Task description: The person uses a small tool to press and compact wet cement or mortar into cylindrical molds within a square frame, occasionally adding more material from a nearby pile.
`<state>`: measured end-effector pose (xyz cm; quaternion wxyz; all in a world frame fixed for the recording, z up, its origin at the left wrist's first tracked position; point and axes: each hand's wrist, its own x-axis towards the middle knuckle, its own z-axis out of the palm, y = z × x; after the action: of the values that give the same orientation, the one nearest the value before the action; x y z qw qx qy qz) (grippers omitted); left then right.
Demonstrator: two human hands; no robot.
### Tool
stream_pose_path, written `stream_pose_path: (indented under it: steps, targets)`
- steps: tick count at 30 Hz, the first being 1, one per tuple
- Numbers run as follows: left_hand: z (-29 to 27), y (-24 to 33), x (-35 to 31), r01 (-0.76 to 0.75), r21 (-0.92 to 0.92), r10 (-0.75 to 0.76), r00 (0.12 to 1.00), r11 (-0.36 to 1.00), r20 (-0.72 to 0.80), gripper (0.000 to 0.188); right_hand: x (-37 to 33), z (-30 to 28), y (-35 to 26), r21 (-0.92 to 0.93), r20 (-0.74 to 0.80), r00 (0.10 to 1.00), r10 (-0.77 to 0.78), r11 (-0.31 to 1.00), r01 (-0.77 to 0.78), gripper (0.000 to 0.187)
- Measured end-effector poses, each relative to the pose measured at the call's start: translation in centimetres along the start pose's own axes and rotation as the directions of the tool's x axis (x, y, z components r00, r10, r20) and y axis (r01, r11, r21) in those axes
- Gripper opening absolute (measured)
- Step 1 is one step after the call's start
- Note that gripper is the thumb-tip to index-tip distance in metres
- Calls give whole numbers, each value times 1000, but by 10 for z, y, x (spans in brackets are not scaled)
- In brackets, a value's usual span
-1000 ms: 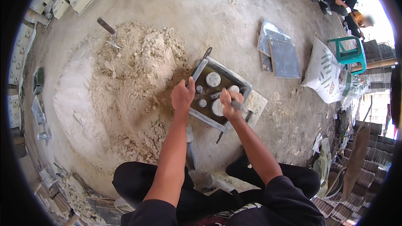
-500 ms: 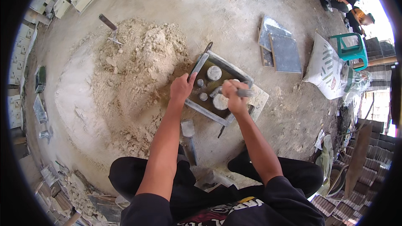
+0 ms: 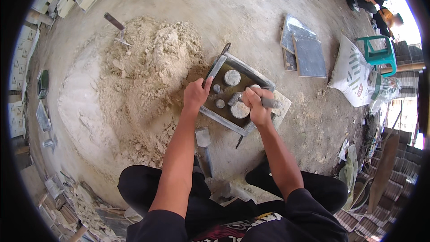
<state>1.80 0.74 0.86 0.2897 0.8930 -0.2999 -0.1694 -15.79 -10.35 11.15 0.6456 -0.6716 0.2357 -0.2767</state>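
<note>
Clasps rim of box [image 3: 224,122] at picture centre with left hand [image 3: 196,95]; wraps right hand [image 3: 259,110] around tool [image 3: 272,102]; shows cylinders [image 3: 232,77] already standing inside; appears not yet filled to rim

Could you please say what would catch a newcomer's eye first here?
Probably the rectangular frame at the centre, holding round blocks, with the left hand at its left side and the right hand gripping a hammer-like tool above it. Then the sandy heap to its left, a brown-handled tool standing in it.

Grey frame [image 3: 222,121], beige sand heap [image 3: 152,54], green stool [image 3: 381,57], white sack [image 3: 345,77] with grey-green stripes
</note>
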Motion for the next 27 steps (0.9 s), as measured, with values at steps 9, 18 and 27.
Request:
stream_pose_path:
  steps: [9, 18, 27]
  targets:
    - [1, 6, -2, 71, 67, -67, 996, 995, -59, 62, 19, 12, -36, -207, 308, 943, 124, 976, -60, 31]
    - [3, 12, -1, 73, 173, -61, 995, 982, -77, 61, 4, 7, -12, -45, 362, 932, 24, 999, -9, 34]
    - [4, 9, -1, 126, 85, -116, 987, 988, -115, 59, -3, 2, 6, -14, 554, 831, 53, 998, -54, 36]
